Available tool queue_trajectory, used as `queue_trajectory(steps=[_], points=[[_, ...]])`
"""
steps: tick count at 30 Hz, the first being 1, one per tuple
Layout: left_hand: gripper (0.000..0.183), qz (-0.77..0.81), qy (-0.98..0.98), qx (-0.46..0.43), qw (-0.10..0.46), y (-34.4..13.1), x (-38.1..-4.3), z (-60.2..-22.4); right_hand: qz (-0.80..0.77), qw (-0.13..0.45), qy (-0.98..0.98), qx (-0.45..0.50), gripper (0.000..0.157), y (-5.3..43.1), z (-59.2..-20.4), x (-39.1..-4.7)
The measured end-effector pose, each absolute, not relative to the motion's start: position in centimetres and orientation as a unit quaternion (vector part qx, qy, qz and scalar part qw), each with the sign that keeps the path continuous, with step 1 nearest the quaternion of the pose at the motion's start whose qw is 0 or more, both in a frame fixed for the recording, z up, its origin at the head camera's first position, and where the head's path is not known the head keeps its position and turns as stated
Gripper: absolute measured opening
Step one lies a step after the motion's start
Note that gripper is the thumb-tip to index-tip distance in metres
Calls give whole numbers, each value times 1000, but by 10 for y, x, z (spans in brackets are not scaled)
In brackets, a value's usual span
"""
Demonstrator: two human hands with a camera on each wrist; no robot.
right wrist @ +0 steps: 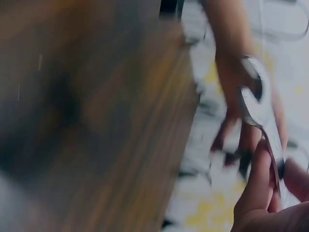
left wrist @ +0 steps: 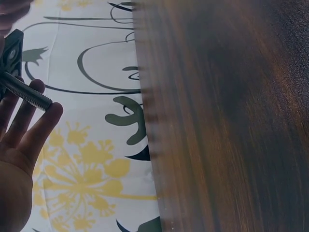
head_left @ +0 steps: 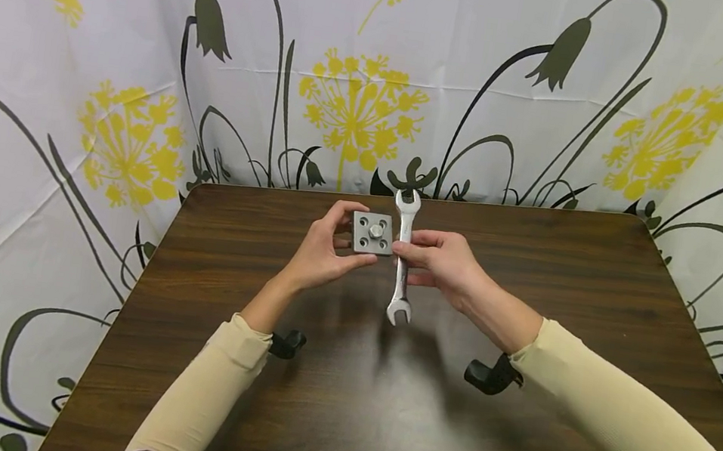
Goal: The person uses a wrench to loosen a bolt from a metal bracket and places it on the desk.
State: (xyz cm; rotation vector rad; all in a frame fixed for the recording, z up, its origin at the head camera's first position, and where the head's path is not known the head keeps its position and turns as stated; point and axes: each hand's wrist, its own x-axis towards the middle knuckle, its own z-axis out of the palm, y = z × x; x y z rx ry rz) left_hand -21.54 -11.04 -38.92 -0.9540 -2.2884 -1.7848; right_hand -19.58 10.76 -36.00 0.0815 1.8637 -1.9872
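Observation:
My left hand (head_left: 322, 252) grips a square grey metal plate (head_left: 364, 232) by its edges, thumb below and fingers above and behind. Several round holes surround a hex bolt head (head_left: 376, 232) at the plate's middle. From the plate's back, seen in the left wrist view, the bolt's threaded shank (left wrist: 30, 93) sticks out, close to a fingertip. My right hand (head_left: 450, 266) pinches a double open-end wrench (head_left: 401, 280) near its middle. The wrench stands roughly upright, just right of the plate. In the right wrist view, one open wrench end (right wrist: 258, 108) shows, slightly blurred.
Both hands are raised over a dark wood-grain table (head_left: 336, 420). Behind its far edge hangs a white curtain (head_left: 479, 58) with yellow and dark flower prints. Black camera mounts (head_left: 488, 377) project from both wrists below the cream sleeves (head_left: 617, 419).

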Motion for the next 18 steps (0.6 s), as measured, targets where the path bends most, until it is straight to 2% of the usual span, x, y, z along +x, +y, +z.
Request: queue_trajectory(steps=[8,18], points=[[64,-570,-756,-319,55,-113,-214,-385,-777,240,580,58,25,73,-358,-157],[63,-583,-748,-313,49,-115,-215,-386,-787,241,565,59,23,56,-368,-149]])
